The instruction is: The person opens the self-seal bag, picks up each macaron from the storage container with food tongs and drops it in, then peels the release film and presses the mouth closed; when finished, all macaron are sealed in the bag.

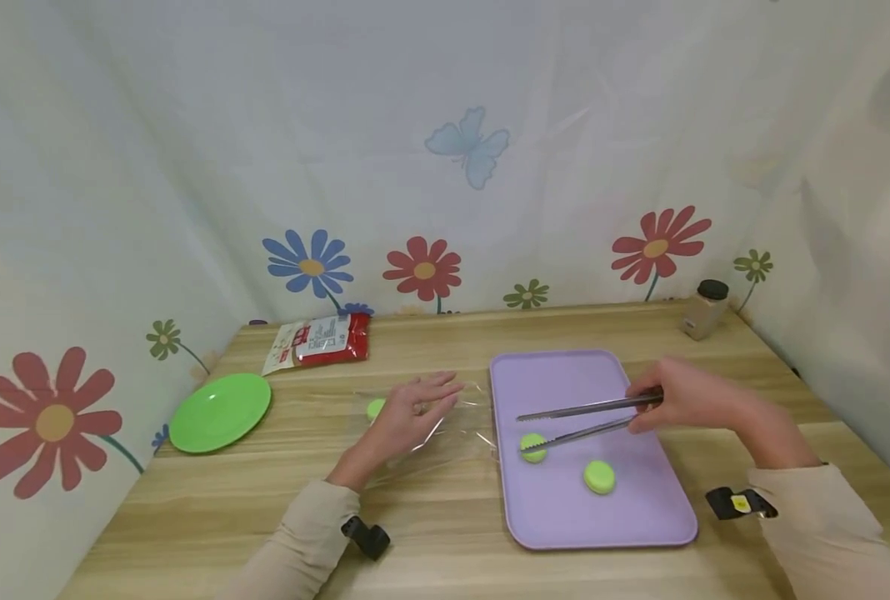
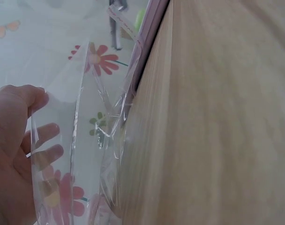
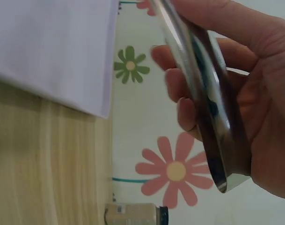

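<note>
My right hand (image 1: 681, 400) grips metal tongs (image 3: 193, 79) near their closed end, palm and fingers around the handles. The tongs' arms stand apart over a purple tray (image 1: 565, 521), and the lower tip overlaps a green macaron (image 1: 532, 457). A second green macaron (image 1: 599, 477) lies on the tray nearer the front. My left hand (image 1: 413, 412) is at a clear plastic bag (image 2: 93, 140), with thumb and fingers spread apart and the fingertips showing through its film. Another green round piece (image 1: 375, 408) shows beside that hand, partly covered by it.
To the left lies a green plate (image 1: 220, 412). A red and white packet (image 1: 319, 340) is by the back edge of the wooden table (image 1: 445, 533). At the back right stands a jar with a black lid (image 1: 704, 310). A flowered curtain (image 1: 445, 167) surrounds the table.
</note>
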Motion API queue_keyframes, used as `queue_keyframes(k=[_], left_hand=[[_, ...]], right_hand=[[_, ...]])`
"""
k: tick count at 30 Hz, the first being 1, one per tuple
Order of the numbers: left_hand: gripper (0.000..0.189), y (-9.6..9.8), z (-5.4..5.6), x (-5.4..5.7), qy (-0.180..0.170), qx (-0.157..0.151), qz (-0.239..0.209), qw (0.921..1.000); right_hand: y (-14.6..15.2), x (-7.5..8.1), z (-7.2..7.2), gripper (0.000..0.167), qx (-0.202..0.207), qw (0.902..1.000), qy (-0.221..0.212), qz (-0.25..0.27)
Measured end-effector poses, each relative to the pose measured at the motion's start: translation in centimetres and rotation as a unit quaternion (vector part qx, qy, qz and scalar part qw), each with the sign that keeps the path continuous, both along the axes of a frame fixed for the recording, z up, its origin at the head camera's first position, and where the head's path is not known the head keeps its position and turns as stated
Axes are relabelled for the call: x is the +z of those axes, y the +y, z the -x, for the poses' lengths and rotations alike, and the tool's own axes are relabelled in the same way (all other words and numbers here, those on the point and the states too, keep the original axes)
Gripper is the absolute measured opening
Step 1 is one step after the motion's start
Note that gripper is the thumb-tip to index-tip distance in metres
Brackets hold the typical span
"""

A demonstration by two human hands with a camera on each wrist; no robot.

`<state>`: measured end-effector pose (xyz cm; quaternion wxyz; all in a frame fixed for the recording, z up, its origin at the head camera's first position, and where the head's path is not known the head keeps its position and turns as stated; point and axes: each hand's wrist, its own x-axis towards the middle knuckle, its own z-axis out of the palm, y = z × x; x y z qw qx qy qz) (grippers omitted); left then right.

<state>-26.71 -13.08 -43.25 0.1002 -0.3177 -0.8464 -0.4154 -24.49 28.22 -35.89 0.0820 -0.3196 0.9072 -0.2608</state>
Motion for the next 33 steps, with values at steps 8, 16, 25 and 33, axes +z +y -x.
queue_keyframes(k=[8, 16, 25, 33], left_hand=[[0.031, -0.1, 0.0, 0.0, -0.005, 0.006, 0.006, 1.0], [0.031, -0.1, 0.0, 0.0, -0.017, 0.006, 0.008, 0.9998], [0.032, -0.1, 0.0, -0.2, -0.018, 0.003, 0.007, 0.9998], [0.031, -0.1, 0.0, -0.2, -0.025, -0.006, 0.001, 0.9997]], right_hand=[[1.0, 0.1, 0.1, 0.017, 0.005, 0.9995, -0.016, -0.026], [1.0, 0.2, 0.2, 0.022, 0.007, 0.9996, -0.005, -0.028], [0.1, 0.5, -0.4, 0.036, -0.015, 0.9992, 0.036, -0.011], [-4.3, -0.1, 0.3, 0.022, 0.002, 0.9944, 0.1, -0.035]])
